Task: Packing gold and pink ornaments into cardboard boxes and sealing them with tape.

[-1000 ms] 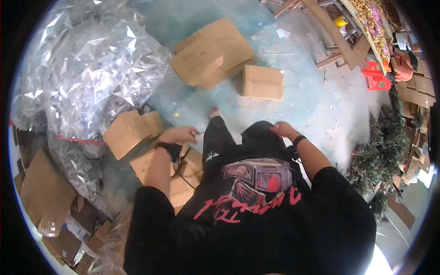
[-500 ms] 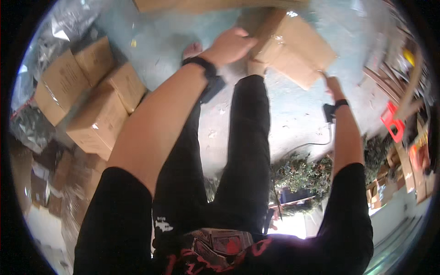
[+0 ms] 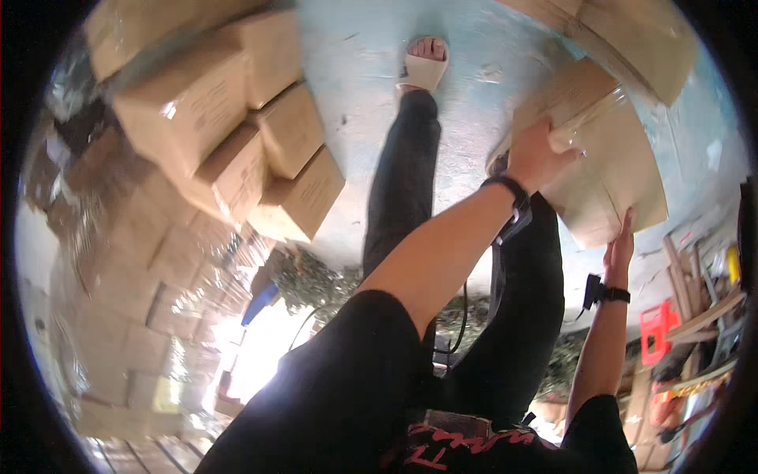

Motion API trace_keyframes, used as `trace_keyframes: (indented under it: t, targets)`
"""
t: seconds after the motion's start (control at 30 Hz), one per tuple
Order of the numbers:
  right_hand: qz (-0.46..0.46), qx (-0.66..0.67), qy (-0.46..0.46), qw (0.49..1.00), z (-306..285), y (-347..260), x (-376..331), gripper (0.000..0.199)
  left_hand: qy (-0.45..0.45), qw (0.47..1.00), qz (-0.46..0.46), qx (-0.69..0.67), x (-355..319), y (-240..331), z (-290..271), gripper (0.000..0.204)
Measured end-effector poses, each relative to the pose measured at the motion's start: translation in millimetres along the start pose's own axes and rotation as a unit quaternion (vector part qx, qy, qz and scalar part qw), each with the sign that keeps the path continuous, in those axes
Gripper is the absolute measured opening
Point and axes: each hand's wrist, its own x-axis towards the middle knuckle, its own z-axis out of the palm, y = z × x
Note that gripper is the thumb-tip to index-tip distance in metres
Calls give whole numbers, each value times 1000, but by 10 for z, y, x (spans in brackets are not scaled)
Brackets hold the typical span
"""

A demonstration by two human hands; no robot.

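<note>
A brown cardboard box (image 3: 612, 158), with glossy clear tape across it, is held in front of me to the right, slightly tilted. My left hand (image 3: 541, 156) is closed on its near left side, the fingertips partly hidden against the cardboard. At the lower right edge my right hand (image 3: 621, 243) grips the box, its fingers along the side and its palm beneath. Black straps carrying small dark devices circle both wrists.
Stacked cardboard boxes (image 3: 193, 103) stand on the left, above more cartons under clear wrap (image 3: 118, 316). Another carton (image 3: 639, 47) lies beyond the held box. Wood strips and a red plastic piece (image 3: 657, 330) are at right. My sandalled foot (image 3: 424, 65) is on the bluish floor.
My view has turned left, bringing the stacked boxes nearer. My left hand has moved along the held box, which now appears further right and lower. Both hands are still at the box.
</note>
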Motion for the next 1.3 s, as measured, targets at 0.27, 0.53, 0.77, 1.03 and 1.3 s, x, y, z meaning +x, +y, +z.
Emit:
trace_keyframes:
  t: [0.27, 0.53, 0.77, 1.03, 1.3]
  targets:
    - [-218, -454, 7, 864, 3344, 524, -1586, 67, 102, 994, -29, -18, -1093, -2575, -3157, 42]
    - [-255, -568, -203, 756, 5193, 2126, -3055, 79, 230, 907, -132, -326, -2636, -5240, -4528, 40]
    - [-221, -567, -357, 709, 6662, 3681, -4372, 96, 266, 920, -261, -119, -3881, -6564, -6107, 34]
    - [-121, -467, -464, 743, 8031, 4655, -4709, 94, 455, 883, -53, -102, -3296, -8048, -7484, 38]
    - [-172, -575, -525, 604, 8124, 4555, -4691, 91, 446, 891, -24, 82, -2591, -10278, -7266, 60]
